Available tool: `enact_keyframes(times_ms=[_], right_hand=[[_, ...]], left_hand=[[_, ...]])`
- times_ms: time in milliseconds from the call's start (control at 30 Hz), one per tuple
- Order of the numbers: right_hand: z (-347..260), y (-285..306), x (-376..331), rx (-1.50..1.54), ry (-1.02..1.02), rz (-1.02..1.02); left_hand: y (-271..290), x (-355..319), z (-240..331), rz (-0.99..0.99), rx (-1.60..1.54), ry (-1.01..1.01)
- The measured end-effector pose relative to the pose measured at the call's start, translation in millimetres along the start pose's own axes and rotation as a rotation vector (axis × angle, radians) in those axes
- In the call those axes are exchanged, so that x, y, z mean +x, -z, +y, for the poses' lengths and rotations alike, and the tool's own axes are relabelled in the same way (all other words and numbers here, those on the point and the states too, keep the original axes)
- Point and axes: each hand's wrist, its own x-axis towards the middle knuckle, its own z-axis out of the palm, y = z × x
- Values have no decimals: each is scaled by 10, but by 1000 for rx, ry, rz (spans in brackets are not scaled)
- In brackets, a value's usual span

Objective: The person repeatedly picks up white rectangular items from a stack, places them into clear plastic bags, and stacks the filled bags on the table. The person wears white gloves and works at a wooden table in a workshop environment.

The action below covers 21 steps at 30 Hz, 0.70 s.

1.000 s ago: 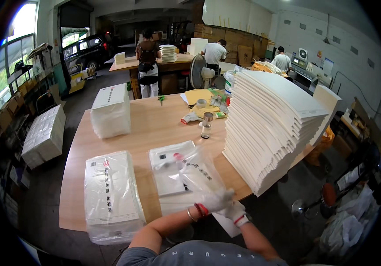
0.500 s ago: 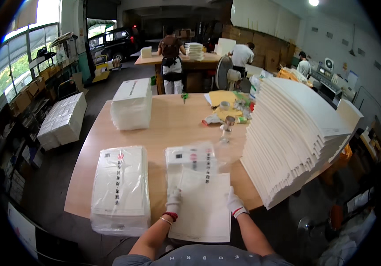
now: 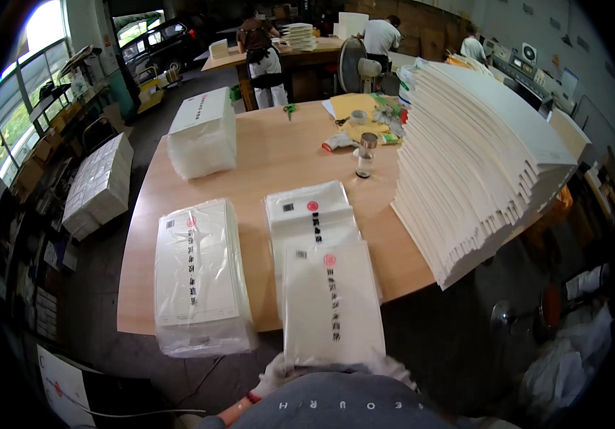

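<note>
A flat paper packet (image 3: 332, 300) with a red round mark and dark print lies close to my body, its near end against my shirt. My white-gloved left hand (image 3: 276, 376) is closed at its near left corner. My right hand (image 3: 395, 369), also gloved and slightly blurred, grips the near right corner; its fingers are partly hidden. Beneath the packet's far end is a similar printed, clear-wrapped packet (image 3: 307, 196) on the table. Left of these stands a stack of plastic-wrapped packets (image 3: 196, 264).
The wooden table (image 3: 264, 154) bears a tall leaning paper stack (image 3: 472, 164) at right and another wrapped stack (image 3: 204, 132) at far left. A glass jar (image 3: 366, 154), a tape roll (image 3: 357, 116) and green scissors (image 3: 289, 109) lie farther back. Several people work beyond.
My hands have moved from the packet's sides back to its near end, against my body. The packet's red mark and print now show. The view has tipped downward.
</note>
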Motion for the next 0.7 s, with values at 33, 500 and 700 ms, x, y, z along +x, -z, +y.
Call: enact_keyframes(times_ms=[33, 500, 700], right_hand=[[18, -22, 12, 24, 0, 59], [-90, -675, 560, 1637, -290, 8], [-1315, -641, 1535, 1351, 247, -263]], left_hand=[[18, 72, -43, 47, 244, -277], [650, 425, 1132, 189, 16, -500], [1396, 45, 541, 1098, -140, -454]])
